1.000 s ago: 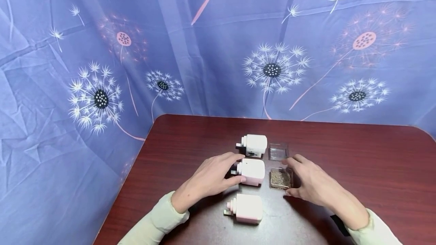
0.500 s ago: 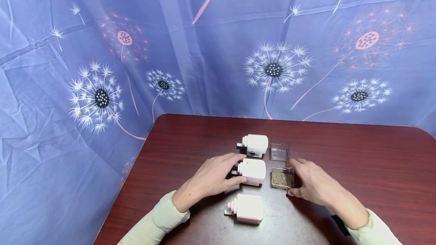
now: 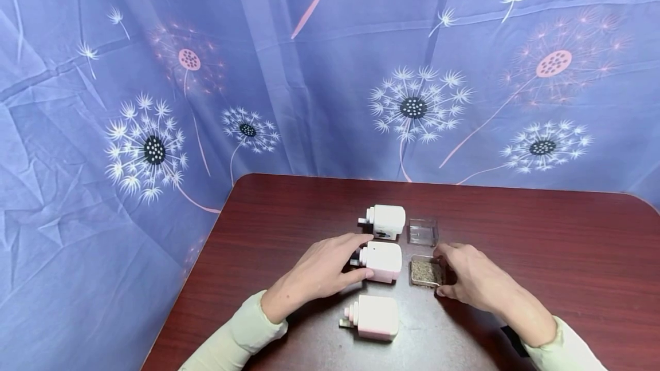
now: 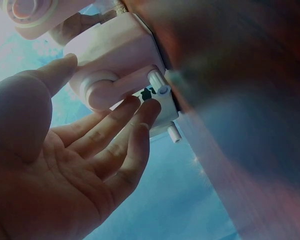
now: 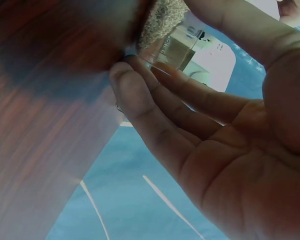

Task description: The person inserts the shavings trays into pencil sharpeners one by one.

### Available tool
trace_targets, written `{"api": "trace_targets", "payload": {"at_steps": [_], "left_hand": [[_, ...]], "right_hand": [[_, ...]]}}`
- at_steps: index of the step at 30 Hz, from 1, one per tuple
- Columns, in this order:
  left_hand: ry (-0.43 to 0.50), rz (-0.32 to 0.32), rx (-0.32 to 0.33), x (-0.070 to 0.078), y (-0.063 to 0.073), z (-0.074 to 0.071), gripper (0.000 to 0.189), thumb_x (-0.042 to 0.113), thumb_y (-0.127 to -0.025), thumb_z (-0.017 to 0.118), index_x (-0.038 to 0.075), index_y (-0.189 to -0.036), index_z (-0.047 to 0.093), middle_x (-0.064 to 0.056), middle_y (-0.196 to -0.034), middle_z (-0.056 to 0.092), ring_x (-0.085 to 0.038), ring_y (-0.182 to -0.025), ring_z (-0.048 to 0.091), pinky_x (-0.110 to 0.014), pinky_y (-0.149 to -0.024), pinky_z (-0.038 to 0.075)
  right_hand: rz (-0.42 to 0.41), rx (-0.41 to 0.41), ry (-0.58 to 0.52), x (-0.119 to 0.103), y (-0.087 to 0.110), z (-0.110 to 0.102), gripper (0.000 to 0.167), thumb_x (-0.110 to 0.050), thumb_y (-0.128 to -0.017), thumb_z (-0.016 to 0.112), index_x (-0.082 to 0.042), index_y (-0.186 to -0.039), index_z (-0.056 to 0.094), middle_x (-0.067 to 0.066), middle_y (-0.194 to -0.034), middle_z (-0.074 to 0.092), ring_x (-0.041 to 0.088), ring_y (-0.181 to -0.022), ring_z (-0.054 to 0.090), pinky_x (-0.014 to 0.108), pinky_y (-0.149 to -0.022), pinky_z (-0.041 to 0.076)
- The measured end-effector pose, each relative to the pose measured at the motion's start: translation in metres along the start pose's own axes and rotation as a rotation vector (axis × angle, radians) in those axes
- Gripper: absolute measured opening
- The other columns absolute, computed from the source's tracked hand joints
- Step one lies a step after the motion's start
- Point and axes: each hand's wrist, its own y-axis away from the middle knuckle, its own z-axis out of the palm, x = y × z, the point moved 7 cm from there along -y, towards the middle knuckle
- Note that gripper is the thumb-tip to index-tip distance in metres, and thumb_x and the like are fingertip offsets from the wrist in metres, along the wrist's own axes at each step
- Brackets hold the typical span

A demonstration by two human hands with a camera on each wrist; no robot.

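My left hand (image 3: pixel 322 268) holds the middle pencil sharpener (image 3: pixel 382 260), a pale pink box with a crank on its left end. Its thumb lies on the near side and its fingers on the far side. The left wrist view shows this sharpener (image 4: pixel 115 55) between thumb and fingertips, the crank handle (image 4: pixel 158 82) beside them. My right hand (image 3: pixel 476 276) holds a small clear drawer (image 3: pixel 426 272) of brown shavings by its right end, thumb at the near corner and fingers at the far one. The shavings (image 5: pixel 162 22) also show in the right wrist view.
A white sharpener (image 3: pixel 389 221) with a dark print lies behind the middle one, and another pink sharpener (image 3: pixel 378 318) lies in front. An empty clear drawer (image 3: pixel 423 232) is beside the white one. The red-brown table (image 3: pixel 289 205) ends at a blue dandelion-print cloth (image 3: pixel 330 102).
My right hand has drawn slightly to the right, its fingertips now back at the drawer's right end. The left hand and the sharpeners stay in place.
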Motion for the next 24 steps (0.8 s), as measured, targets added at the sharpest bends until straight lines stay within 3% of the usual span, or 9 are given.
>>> {"api": "trace_targets", "payload": {"at_steps": [24], "left_hand": [[0.008,0.005,0.006,-0.0003,-0.0011,0.0011,0.062,0.050,-0.103,0.066,0.021,-0.156,0.052,0.002,-0.142,0.066,-0.014,-0.129,0.064,-0.037,-0.104,0.055]], "right_hand": [[-0.011,-0.005,-0.028,-0.0038,-0.0059,0.0035,0.049,-0.018,-0.070,0.099,-0.005,-0.104,0.065,-0.010,-0.079,0.058,0.003,-0.068,0.050,0.028,-0.057,0.047]]}}
